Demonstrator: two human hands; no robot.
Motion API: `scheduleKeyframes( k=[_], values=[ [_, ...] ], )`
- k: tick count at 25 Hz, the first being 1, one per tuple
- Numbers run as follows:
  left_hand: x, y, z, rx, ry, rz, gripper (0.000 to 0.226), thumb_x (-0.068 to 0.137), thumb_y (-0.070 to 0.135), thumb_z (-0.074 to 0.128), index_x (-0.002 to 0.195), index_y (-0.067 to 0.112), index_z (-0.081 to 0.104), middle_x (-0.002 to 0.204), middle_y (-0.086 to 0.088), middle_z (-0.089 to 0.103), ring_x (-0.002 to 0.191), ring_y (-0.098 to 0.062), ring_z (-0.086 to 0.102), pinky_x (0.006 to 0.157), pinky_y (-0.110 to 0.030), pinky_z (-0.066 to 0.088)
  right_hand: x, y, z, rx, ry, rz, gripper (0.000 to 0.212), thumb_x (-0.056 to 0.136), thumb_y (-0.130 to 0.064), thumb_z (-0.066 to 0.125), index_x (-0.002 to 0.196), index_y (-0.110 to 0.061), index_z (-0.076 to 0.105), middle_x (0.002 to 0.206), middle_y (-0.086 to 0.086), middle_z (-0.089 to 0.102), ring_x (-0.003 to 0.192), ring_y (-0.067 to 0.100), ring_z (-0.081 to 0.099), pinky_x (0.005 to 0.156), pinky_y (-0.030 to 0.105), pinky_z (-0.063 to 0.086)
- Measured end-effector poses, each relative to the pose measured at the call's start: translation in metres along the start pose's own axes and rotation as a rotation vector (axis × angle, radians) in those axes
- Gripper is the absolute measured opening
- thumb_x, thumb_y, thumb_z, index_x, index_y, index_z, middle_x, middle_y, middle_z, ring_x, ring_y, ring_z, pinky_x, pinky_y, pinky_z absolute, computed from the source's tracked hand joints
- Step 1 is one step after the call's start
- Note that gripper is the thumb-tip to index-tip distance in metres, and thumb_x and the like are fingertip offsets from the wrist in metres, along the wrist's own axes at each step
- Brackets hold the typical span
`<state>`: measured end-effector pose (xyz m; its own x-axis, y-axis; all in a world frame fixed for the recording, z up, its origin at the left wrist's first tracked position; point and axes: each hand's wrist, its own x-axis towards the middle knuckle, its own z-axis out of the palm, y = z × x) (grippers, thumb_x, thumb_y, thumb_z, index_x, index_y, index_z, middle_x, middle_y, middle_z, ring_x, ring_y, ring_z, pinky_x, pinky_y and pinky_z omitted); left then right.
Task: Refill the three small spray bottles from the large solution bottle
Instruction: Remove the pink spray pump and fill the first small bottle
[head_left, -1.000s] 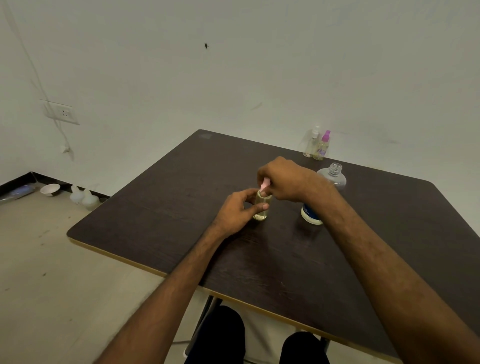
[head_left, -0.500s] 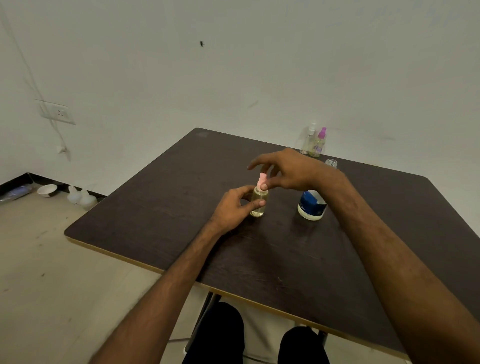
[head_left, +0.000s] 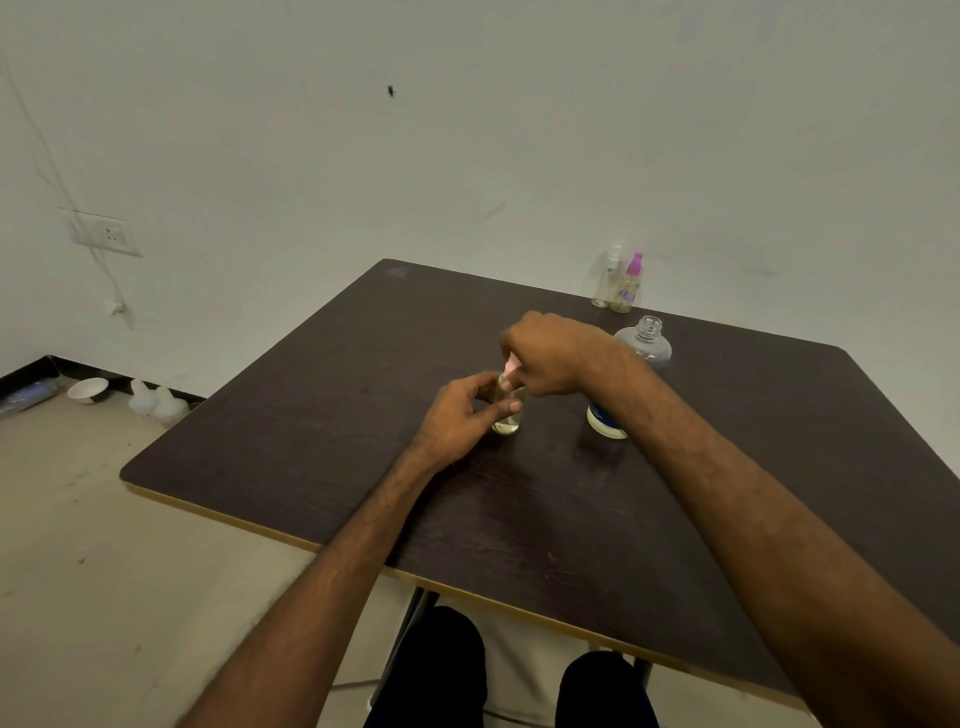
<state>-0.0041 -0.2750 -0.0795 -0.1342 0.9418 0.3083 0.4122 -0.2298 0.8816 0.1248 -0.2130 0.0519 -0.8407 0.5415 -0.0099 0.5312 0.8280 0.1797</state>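
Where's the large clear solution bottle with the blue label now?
Head view: the large clear solution bottle stands uncapped on the dark wooden table, right of centre, partly behind the right forearm, nearer than the two small spray bottles by the wall.

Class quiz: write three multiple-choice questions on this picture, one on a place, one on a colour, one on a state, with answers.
1. Where do the two spare spray bottles stand? A. far edge of the table B. floor C. near edge
2. What colour is the spray top that the right hand grips? A. green B. pink C. black
3. The large bottle is: A. capped B. lying down C. uncapped
Answers: 1 A, they stand by the wall; 2 B, pink shows beside the hand; 3 C, its threaded neck is bare.
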Motion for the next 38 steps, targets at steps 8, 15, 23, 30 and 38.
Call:
scheduleKeyframes(
  k=[8, 15, 23, 30, 38],
  values=[
    [0.001, -0.001, 0.000, -0.022, 0.010, 0.003, 0.033, 0.088, 0.027, 0.074, 0.119, 0.019, 0.068, 0.107, 0.005, 0.075, 0.101, -0.006, 0.068, 0.092, -0.026, 0.051, -0.001, 0.006, -0.011, 0.037, -0.053, -0.090, 0.024, 0.085, -0.009, 0.069, 0.108, -0.016, 0.066, 0.102, 0.003, 0.066, 0.090, 0.019, 0.063, 0.074, 0.032, 0.049],
    [0.000, 0.000, 0.001, 0.003, 0.015, 0.006, 0.030, 0.088, 0.026, 0.073, 0.117, 0.022, 0.068, 0.106, 0.007, 0.074, 0.101, -0.002, 0.066, 0.089, -0.022, 0.049, -0.006, 0.000, -0.008, -0.129, 0.011, -0.075, 0.027, 0.090, -0.035, 0.061, 0.103, -0.011, 0.065, 0.090, 0.005, 0.058, 0.076, 0.020, 0.056, 0.063, 0.031, 0.040],
    [0.000, 0.001, 0.001, 0.035, 0.017, 0.017, 0.032, 0.088, 0.026, 0.073, 0.118, 0.018, 0.069, 0.106, 0.005, 0.074, 0.102, -0.004, 0.067, 0.092, -0.023, 0.050, -0.001, 0.005, -0.005, 0.006, -0.035, -0.069, 0.025, 0.084, -0.021, 0.074, 0.107, -0.014, 0.067, 0.092, -0.002, 0.059, 0.085, 0.018, 0.060, 0.068, 0.029, 0.040],
    [-0.003, 0.000, 0.001, 0.130, 0.188, 0.062, 0.039, 0.082, 0.032, 0.079, 0.117, 0.018, 0.070, 0.095, 0.011, 0.073, 0.088, -0.001, 0.067, 0.080, -0.016, 0.052, -0.005, 0.014, 0.009, 0.191, 0.044, 0.061, 0.029, 0.083, -0.038, 0.074, 0.094, -0.011, 0.071, 0.084, 0.004, 0.068, 0.080, 0.022, 0.063, 0.066, 0.029, 0.038],
    [0.001, -0.005, -0.006, 0.129, 0.407, -0.117, 0.044, 0.079, 0.041, 0.081, 0.115, 0.019, 0.069, 0.102, 0.007, 0.074, 0.095, -0.009, 0.070, 0.080, -0.027, 0.057, -0.009, -0.018, 0.076, 0.678, 0.166, 0.364, 0.023, 0.089, -0.031, 0.069, 0.108, -0.017, 0.067, 0.102, 0.001, 0.068, 0.088, 0.010, 0.060, 0.083, 0.029, 0.051]
  ],
)
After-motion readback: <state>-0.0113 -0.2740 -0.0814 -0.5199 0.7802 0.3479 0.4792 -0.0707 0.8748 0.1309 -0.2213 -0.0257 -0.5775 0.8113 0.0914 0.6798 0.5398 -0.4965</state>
